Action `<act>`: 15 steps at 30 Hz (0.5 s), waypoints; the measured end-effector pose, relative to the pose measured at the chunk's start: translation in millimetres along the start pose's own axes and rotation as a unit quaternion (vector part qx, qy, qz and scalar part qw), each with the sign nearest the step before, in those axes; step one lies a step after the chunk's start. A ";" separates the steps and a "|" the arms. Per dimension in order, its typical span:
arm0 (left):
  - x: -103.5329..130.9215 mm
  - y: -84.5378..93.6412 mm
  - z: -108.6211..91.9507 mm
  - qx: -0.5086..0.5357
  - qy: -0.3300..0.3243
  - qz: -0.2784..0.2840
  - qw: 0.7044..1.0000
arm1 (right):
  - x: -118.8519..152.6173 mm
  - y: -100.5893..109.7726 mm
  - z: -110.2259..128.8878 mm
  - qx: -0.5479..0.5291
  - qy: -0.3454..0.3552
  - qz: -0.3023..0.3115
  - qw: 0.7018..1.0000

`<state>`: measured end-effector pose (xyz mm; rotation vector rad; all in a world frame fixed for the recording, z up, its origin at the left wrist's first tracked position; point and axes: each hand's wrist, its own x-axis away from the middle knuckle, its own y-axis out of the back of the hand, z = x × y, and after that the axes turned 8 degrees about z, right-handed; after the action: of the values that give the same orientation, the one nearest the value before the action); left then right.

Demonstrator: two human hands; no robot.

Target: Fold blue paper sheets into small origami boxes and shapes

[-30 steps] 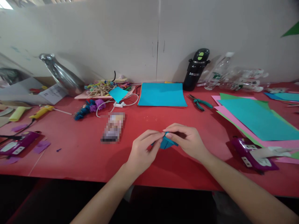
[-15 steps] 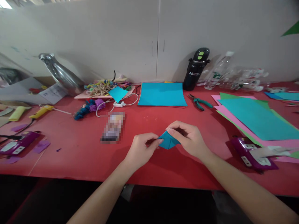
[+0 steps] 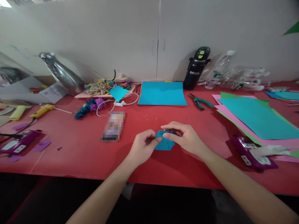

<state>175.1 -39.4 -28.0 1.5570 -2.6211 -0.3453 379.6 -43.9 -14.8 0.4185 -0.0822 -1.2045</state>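
A small folded piece of blue paper (image 3: 165,144) is held between both hands above the red table (image 3: 88,158). My left hand (image 3: 143,146) pinches its left edge between thumb and fingers. On the upper right side, my right hand (image 3: 183,137) grips it, the thumb lying across the front and the fingers behind. Creases show on the paper's front face, and part of its top and right is covered by the right hand.
Ahead lies a stack of blue sheets (image 3: 162,94). Green-handled pliers (image 3: 201,102), a black bottle (image 3: 195,70) and coloured sheets (image 3: 259,116) are to the right. A phone (image 3: 113,126) and a purple power strip (image 3: 22,143) are to the left; another power strip (image 3: 245,152) is at right.
The blue paper has turned from a diamond outline to a flatter-topped shape. My right hand has shifted a little left, with its thumb now further across the paper.
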 end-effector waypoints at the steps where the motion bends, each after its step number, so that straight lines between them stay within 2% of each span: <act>1: -0.9 1.9 2.2 0.017 -0.003 -0.023 1.000 | -0.6 1.0 -2.7 0.007 -0.010 -0.013 1.000; 5: -4.3 9.3 9.1 0.099 -0.015 -0.085 0.991 | -3.5 0.7 -14.2 -0.046 -0.027 -0.051 0.997; 9: -6.4 11.0 14.4 0.154 -0.004 -0.110 0.982 | -3.7 -5.1 -16.3 -0.108 -0.023 -0.034 0.993; 12: -7.0 10.9 16.9 0.180 0.007 -0.117 0.977 | -1.2 -6.7 -12.2 -0.086 -0.014 -0.040 0.995; 15: -7.1 12.6 15.5 0.157 0.000 -0.099 0.983 | 0.9 -4.6 -9.4 -0.037 0.015 -0.061 0.997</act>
<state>164.9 -25.0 -39.8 1.9153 -2.6266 0.0646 378.5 -43.5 -25.3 0.3805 0.0142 -1.3176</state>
